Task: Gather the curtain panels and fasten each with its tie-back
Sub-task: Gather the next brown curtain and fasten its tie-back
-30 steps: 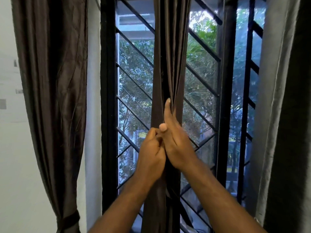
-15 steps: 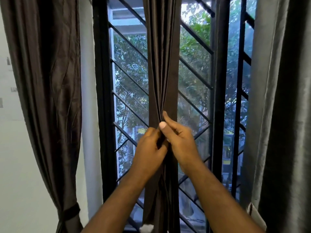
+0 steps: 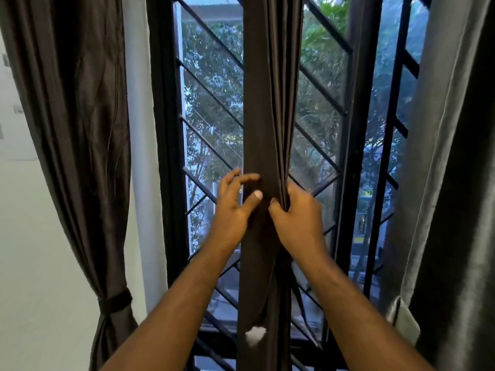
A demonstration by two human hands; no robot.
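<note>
- Curtain panel at left [image 3: 80, 129]: gathered, tie-back [image 3: 115, 301] fastened.
- Middle panel [image 3: 267, 103], hanging centre: untied; your right hand [image 3: 297, 218] grips its folds, and your left hand [image 3: 235, 202] touches it, fingers loose.
- Right-side panel [image 3: 455, 183]: no tie seen.

centre curtain panel [image 3: 267, 103]: dark brown | tie-back [image 3: 115, 301]: dark brown | window grille [image 3: 386, 156]: black, diagonal bars | right curtain [image 3: 442, 156]: grey

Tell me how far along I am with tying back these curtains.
Done: the left panel is cinched by its tie-back. In hand: the middle panel is bunched, the right hand gripping its folds, the left hand touching it with loose fingers; no tie-back shows round it. Left: fasten that one, then check the right panel, where I cannot make out a tie-back.
</note>
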